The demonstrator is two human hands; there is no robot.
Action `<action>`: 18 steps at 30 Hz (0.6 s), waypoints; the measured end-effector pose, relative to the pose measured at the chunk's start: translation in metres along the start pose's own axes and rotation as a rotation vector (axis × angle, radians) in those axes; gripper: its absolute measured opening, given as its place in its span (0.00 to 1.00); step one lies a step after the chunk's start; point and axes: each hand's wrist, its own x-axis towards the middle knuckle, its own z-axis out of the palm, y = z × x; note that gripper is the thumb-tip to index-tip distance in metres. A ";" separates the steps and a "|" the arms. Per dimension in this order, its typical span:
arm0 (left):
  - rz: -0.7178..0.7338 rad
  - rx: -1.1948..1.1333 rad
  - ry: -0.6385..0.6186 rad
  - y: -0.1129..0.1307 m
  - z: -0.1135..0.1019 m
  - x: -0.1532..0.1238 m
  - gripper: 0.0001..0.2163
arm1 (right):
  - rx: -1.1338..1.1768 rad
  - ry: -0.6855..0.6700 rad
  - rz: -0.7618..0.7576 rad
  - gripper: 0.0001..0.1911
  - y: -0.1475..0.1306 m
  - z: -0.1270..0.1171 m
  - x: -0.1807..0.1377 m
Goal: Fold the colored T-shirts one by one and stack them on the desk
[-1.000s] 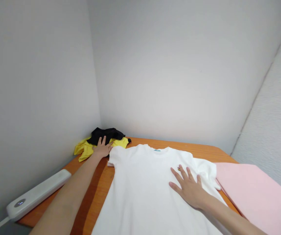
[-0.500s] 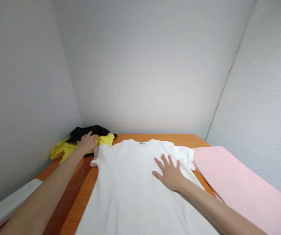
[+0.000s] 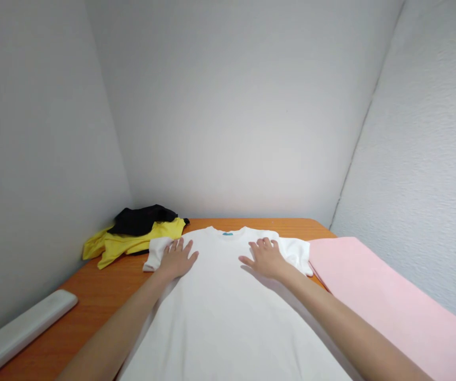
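My left hand point(image 3: 176, 259) and right hand point(image 3: 265, 258) lie open and flat, palms down, gripping nothing, on the chest of the shirt point(image 3: 224, 307). The shirt is spread on the tabletop point(image 3: 93, 296), long axis running away from me, collar pointing toward the far wall. Yellow cloth point(image 3: 133, 243) lies just left.

Orange wood bench point(image 3: 93, 288). White tee point(image 3: 220, 323) flat in the middle, yellow cloth point(image 3: 133, 244) back left, pink pad point(image 3: 371, 296) right, grey bar point(image 3: 21, 330) front left.
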 end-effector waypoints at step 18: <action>0.013 0.017 0.048 -0.023 0.010 0.016 0.32 | 0.171 -0.070 -0.103 0.40 -0.031 0.057 0.116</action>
